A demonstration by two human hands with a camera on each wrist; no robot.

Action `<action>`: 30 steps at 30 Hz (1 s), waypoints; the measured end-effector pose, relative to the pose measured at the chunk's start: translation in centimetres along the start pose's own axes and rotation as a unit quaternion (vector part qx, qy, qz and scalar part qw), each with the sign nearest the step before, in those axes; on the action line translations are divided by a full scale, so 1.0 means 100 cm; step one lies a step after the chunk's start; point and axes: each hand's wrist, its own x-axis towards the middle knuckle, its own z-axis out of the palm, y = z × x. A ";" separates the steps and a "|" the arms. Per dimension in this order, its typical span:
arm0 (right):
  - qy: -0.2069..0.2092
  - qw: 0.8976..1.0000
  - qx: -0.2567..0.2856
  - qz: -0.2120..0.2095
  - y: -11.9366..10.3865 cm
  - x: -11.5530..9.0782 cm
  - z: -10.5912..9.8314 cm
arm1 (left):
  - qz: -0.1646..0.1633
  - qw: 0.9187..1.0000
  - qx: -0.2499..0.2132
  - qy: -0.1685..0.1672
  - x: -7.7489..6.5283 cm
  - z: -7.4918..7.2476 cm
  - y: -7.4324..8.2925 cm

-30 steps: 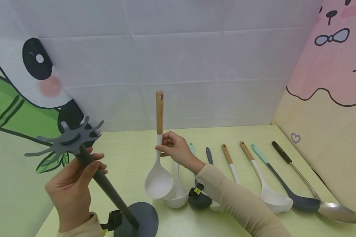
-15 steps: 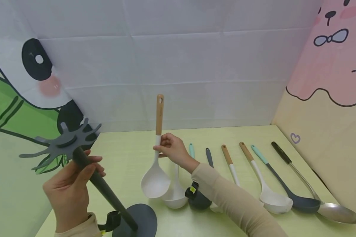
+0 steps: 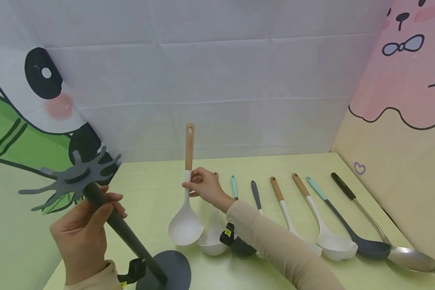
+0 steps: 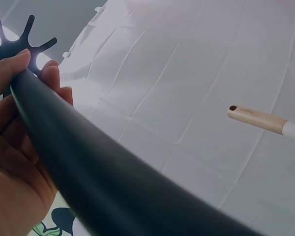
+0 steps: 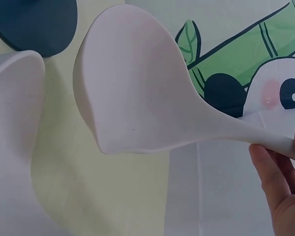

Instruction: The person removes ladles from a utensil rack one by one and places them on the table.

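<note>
My left hand grips a dark grey utensil stand just under its top, a ring of curved hook arms. The stand leans left over its round base; in the left wrist view the thumb and fingers wrap the pole. Between thumb and fingers my right hand pinches the white neck of a ladle, its wooden handle pointing up and its bowl down. The right wrist view shows the ladle's wide bowl close up, with the hand at the neck.
Right of the held ladle, several utensils lie in a row: a white ladle, a dark one, a white-headed one, a mint-handled dark one and a metal spoon. Printed cloth walls enclose the table.
My right hand has carried the ladle left and slightly down. The stand's top has shifted a little left and down with my left hand.
</note>
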 end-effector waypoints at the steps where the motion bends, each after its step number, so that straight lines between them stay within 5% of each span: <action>1: -0.002 1.000 -0.002 0.001 0.001 0.000 0.001 | 0.000 1.000 0.000 -0.002 0.000 0.000 0.000; 30: -0.008 0.997 -0.073 0.039 0.029 0.019 0.025 | 0.011 1.000 0.000 -0.002 0.001 0.003 0.000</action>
